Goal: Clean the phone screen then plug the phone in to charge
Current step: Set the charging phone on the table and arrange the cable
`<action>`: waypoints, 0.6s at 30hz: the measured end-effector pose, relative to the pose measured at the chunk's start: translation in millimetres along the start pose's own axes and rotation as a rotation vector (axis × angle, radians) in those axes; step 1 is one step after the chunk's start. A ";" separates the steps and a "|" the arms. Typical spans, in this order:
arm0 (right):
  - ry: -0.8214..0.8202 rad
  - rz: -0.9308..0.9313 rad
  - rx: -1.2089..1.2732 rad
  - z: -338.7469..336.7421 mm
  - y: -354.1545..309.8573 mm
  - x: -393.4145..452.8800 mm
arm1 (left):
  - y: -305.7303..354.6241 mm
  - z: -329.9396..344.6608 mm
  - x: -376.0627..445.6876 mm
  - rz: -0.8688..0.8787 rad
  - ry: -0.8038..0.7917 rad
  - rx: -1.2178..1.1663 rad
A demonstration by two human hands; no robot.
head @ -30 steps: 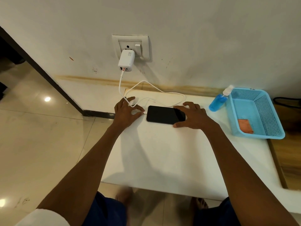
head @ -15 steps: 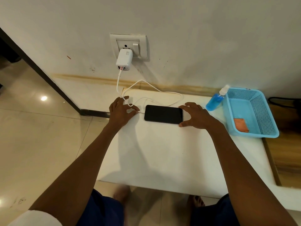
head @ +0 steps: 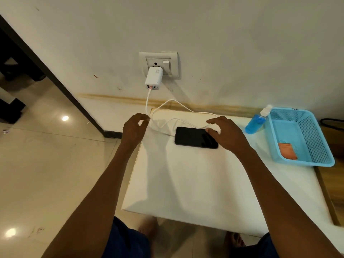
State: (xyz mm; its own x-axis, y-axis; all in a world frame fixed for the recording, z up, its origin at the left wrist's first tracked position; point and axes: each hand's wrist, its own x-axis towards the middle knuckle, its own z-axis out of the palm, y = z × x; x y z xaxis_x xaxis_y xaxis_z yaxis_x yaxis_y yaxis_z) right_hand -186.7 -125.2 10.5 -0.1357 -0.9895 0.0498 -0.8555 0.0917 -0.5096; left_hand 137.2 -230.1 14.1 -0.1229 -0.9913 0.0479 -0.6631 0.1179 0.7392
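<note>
Both hands (head: 134, 127) (head: 226, 133) loose, empty, right covering phone (head: 195, 137) end (cable (head: 168, 125) plug indistinct)

Near half of tabletop (head: 195, 183) open. Far side obstructed: cable (head: 186, 107) loops, phone (head: 193, 136); basket (head: 301, 135) and spray bottle (head: 256, 121) far right.

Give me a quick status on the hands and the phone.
Left hand open beside white cable. Right hand open, thumb on phone, flat on table. Cable reaches phone's left end. Nothing blocking.

Bare forearms, dark blue shorts (head: 128, 241), bare feet (head: 235, 239)
</note>
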 end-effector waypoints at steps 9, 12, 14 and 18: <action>-0.121 -0.106 -0.058 17.9 -29.6 -4.0 | 53.1 -14.1 -32.4 -0.184 0.217 -0.697; -0.115 -0.119 -0.069 20.0 -31.2 -2.2 | 64.9 -12.6 -28.7 -0.131 0.244 -0.647; -0.114 -0.120 -0.073 20.7 -30.7 -0.7 | 70.3 -13.0 -22.8 -0.144 0.263 -0.621; -0.109 -0.134 -0.073 22.9 -31.1 1.8 | 79.8 -14.8 -10.4 -0.173 0.256 -0.641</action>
State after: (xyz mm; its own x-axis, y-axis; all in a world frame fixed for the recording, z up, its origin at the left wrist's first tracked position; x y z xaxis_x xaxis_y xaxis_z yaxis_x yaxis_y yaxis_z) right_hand -148.9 -132.4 6.8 0.0337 -0.9993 0.0173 -0.8967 -0.0379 -0.4411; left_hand 96.6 -211.2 82.5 0.1744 -0.9846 -0.0080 -0.0826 -0.0227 0.9963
